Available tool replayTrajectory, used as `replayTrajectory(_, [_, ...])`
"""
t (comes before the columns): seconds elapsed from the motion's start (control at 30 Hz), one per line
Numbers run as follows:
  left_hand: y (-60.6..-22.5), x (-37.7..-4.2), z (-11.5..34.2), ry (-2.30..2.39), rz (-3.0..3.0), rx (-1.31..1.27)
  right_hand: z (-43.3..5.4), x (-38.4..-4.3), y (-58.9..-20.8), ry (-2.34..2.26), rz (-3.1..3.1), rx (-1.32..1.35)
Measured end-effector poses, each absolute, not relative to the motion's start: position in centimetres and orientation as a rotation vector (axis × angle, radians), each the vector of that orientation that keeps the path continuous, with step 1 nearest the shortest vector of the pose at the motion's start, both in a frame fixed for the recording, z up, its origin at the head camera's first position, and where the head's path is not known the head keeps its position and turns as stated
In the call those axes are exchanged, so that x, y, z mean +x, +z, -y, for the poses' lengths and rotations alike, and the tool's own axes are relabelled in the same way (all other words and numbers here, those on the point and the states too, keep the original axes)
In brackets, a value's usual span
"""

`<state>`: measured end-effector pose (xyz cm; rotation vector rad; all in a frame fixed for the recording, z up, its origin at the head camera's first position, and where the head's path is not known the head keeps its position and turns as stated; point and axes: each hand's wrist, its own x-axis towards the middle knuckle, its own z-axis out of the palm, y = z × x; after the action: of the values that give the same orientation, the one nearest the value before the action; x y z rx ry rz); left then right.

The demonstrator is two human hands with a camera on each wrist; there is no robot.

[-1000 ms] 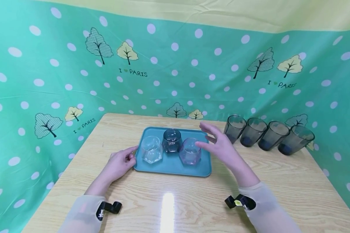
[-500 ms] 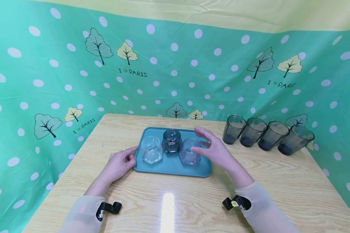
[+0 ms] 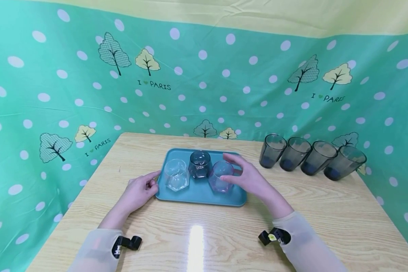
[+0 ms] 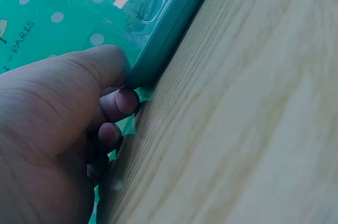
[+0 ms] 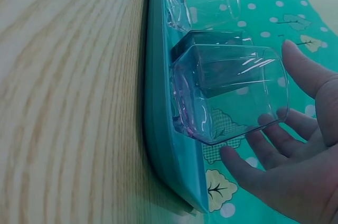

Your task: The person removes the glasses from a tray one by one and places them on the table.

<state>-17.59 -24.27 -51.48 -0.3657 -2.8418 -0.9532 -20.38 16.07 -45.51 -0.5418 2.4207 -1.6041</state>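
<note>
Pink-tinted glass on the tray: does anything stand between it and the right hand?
Nothing visible does. The right hand is spread at the rim of the pink-tinted glass; contact is unclear. The dark glass stands behind and to the left, outside that gap.

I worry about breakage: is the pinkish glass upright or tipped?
Upright: in the head view, the pinkish glass stands on the blue tray, rim up, base down.

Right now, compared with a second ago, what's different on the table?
The right hand has moved left and lower in the head view, bringing its fingers around the pinkish glass; no firm hold is visible. The left hand stays at the edge of the blue tray. The clear glass, dark glass and tall smoky glasses haven't moved.
</note>
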Motion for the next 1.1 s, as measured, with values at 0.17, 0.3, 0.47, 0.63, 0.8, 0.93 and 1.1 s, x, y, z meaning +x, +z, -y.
replayTrajectory(0.17, [-51.49, -17.57, 24.28, -0.961, 2.847, -0.364, -16.14, -20.34, -45.69, -1.575, -2.405, -0.546])
replayTrajectory(0.3, [-51.5, -17.58, 24.29, -0.961, 2.849, -0.362, -16.17, -20.27, -45.7, -1.546, -2.409, -0.536])
replayTrajectory(0.47, [-51.5, -17.63, 24.29, -0.95, 2.843, -0.366, -16.12, -20.27, -45.69, -1.508, -2.415, -0.529])
replayTrajectory(0.63, [-51.53, -17.67, 24.32, -0.947, 2.842, -0.367, -16.04, -20.32, -45.78, -1.503, -2.404, -0.533])
replayTrajectory(0.8, [-51.56, -17.66, 24.34, -0.945, 2.838, -0.369, -16.0, -20.4, -45.98, -1.509, -2.396, -0.536])
replayTrajectory(0.93, [-51.56, -17.64, 24.35, -0.943, 2.841, -0.367, -15.97, -20.48, -46.12, -1.509, -2.392, -0.533])
replayTrajectory(1.1, [-51.51, -17.63, 24.3, -0.963, 2.847, -0.362, -16.0, -20.55, -46.27, -1.515, -2.38, -0.519])
